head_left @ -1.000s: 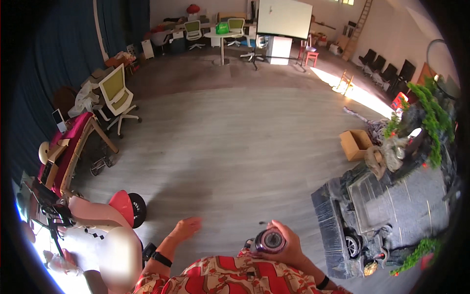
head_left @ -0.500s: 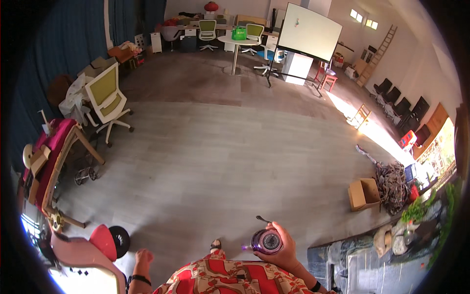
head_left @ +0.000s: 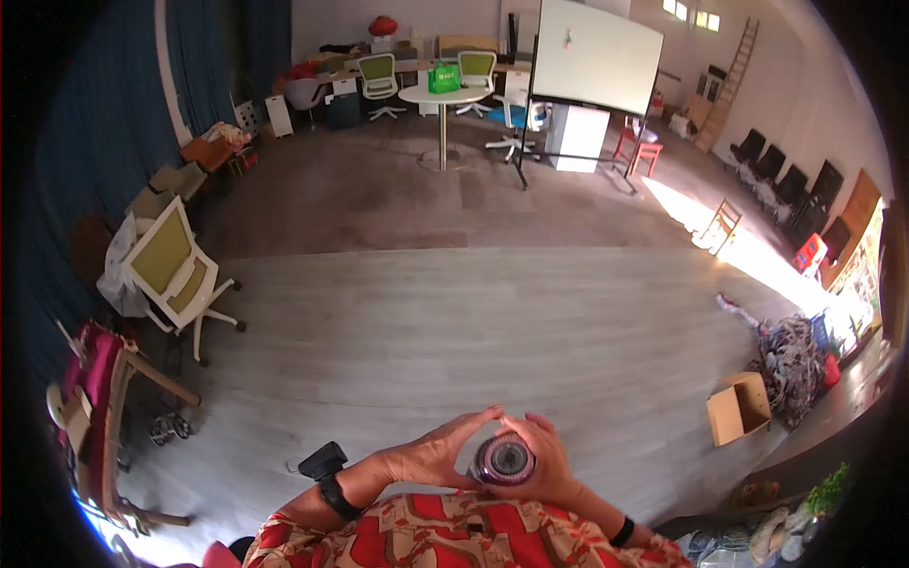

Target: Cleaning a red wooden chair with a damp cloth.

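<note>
My right hand (head_left: 551, 466) is wrapped around a purple bottle (head_left: 506, 460), seen from above with a round dark lid, in front of my body. From the left, my left hand (head_left: 431, 456) curves around the bottle, its thumb and fingers spread apart. Its fingertips meet the right hand's fingertips just beyond the lid. The left thumb lies close against the bottle's near side, and a gap shows between that palm and the bottle. Most of the bottle's body is hidden below the lid and behind my fingers.
An open cardboard box (head_left: 739, 408) and a patterned cloth heap (head_left: 793, 364) are on the floor at right. At left stand a green-backed swivel chair (head_left: 175, 270) and a pink-topped bench (head_left: 95, 379). Farther off are a round table (head_left: 464, 96) and a whiteboard (head_left: 597, 57).
My left hand has come up from the lower left to the bottle. The bottle in my right hand has shifted slightly left, and its dark strap no longer shows. My view has shifted.
</note>
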Demonstrator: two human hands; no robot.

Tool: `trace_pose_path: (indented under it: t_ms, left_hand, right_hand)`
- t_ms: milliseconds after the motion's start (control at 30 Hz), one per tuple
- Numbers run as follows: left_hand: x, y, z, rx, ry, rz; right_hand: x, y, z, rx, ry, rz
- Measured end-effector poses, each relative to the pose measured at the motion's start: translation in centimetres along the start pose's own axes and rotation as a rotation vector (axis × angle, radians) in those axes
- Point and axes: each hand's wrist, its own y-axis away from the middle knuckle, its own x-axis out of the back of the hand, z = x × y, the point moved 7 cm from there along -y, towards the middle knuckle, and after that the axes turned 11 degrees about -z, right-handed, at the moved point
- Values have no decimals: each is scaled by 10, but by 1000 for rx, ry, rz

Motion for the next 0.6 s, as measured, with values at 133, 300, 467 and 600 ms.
trace_pose_path:
  t_ms: [133, 300, 467, 600]
  left_hand:
    - [65, -33, -49, 56, 181, 31]
    - [184, -69, -123, 19, 95, 260]
    - [294, -96, -192, -46, -16, 453]
    - [385, -148, -233, 59, 61, 338]
  right_hand:
    - [26, -112, 24, 132, 6, -27]
    - [50, -257, 72, 260, 20, 64]
    - [53, -379, 124, 266, 36, 34]
    - [71, -463, 172, 180, -20, 61]
